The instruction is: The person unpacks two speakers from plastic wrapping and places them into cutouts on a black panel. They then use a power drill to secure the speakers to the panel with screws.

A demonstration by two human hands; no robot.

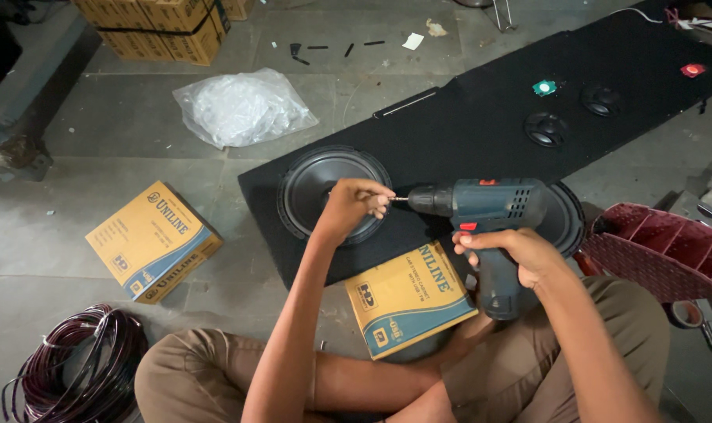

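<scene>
Teal plastic fills my right hand: its fingers are wrapped tight around the grip of the cordless drill, held level. My left hand reaches forward, fingertips pinched together at the bit, which they mostly hide. Under them lies one large speaker; the drill covers most of a second. Two yellow-and-blue boxes lie nearby.

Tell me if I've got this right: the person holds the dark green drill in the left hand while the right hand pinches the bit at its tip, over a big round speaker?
Not quite: the hands are swapped. In the head view, the right hand holds the dark green drill by its handle, and the left hand pinches the bit at its tip, over the big round speaker.
</scene>
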